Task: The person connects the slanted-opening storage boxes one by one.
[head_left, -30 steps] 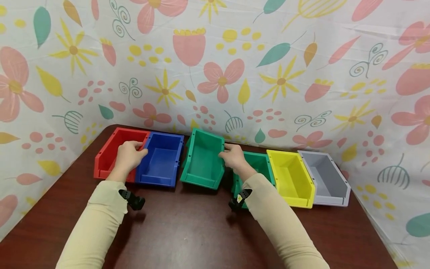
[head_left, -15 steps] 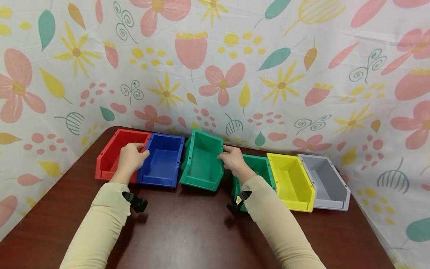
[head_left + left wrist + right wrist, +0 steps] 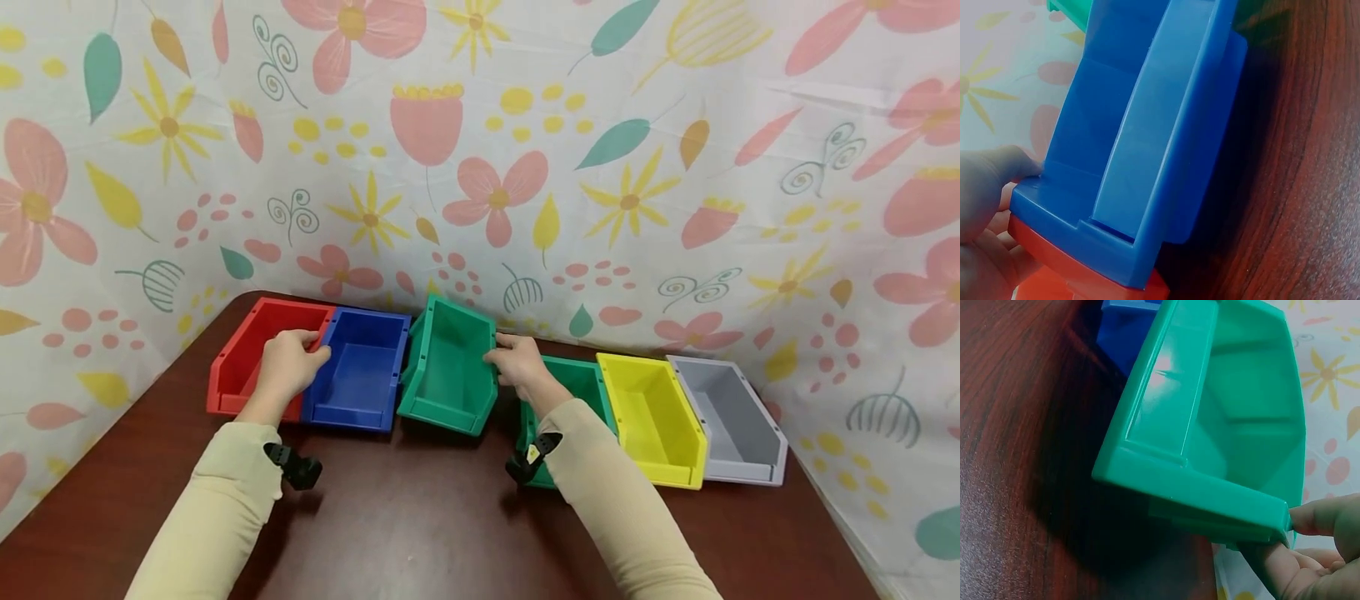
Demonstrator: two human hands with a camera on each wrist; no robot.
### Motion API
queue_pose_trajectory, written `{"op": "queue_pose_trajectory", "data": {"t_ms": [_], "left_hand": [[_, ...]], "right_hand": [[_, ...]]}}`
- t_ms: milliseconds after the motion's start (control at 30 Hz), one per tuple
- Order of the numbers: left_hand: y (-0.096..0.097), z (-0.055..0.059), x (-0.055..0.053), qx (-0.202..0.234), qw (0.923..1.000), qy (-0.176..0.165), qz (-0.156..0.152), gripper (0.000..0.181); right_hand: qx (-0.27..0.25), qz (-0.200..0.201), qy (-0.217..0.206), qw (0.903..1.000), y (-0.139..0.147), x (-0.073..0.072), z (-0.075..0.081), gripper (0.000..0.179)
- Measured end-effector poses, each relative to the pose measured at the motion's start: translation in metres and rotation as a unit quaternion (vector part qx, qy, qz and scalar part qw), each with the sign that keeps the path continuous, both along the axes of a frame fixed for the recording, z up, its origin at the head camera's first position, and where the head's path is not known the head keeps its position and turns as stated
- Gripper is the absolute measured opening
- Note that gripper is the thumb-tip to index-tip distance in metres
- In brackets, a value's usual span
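My left hand (image 3: 288,367) grips the shared edge where the blue bin (image 3: 358,367) meets the red bin (image 3: 243,358). In the left wrist view, the thumb lies over the rim of the blue bin (image 3: 1141,125), with the other fingers behind it at the red wall. My right hand (image 3: 517,362) pinches the right wall of a green bin (image 3: 453,358), thumb inside and fingers under the rim. This bin tilts, its right side raised and its left side close beside the blue one. A dark shadow shows beneath the green bin (image 3: 1197,494) in the right wrist view.
To the right stand a second green bin (image 3: 577,379), partly behind my right forearm, then a yellow bin (image 3: 648,408) and a grey bin (image 3: 727,408). All sit on a dark wooden table (image 3: 405,533), backed by a flower-patterned cloth (image 3: 480,167).
The green bin in my right hand has shifted slightly left, towards the blue bin. My left hand keeps its grip. The head view has tilted up a little.
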State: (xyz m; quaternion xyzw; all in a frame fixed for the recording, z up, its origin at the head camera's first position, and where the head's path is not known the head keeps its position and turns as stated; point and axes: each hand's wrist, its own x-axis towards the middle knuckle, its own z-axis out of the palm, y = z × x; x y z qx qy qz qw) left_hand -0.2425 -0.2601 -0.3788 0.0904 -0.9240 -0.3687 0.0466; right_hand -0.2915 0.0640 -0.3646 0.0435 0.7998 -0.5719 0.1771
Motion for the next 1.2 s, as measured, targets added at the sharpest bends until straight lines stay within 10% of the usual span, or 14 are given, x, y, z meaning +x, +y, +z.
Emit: {"op": "queue_pose_trajectory", "data": {"t_ms": [600, 1200], "left_hand": [[0.003, 0.0, 0.002, -0.014, 0.9998, 0.01, 0.003, 0.047], [0.005, 0.003, 0.0, -0.022, 0.9997, 0.004, 0.009, 0.047]], "right_hand": [[0.141, 0.014, 0.024, 0.9897, -0.014, 0.0, 0.043, 0.057], [0.112, 0.006, 0.026, 0.9933, -0.018, 0.005, 0.057, 0.058]]}}
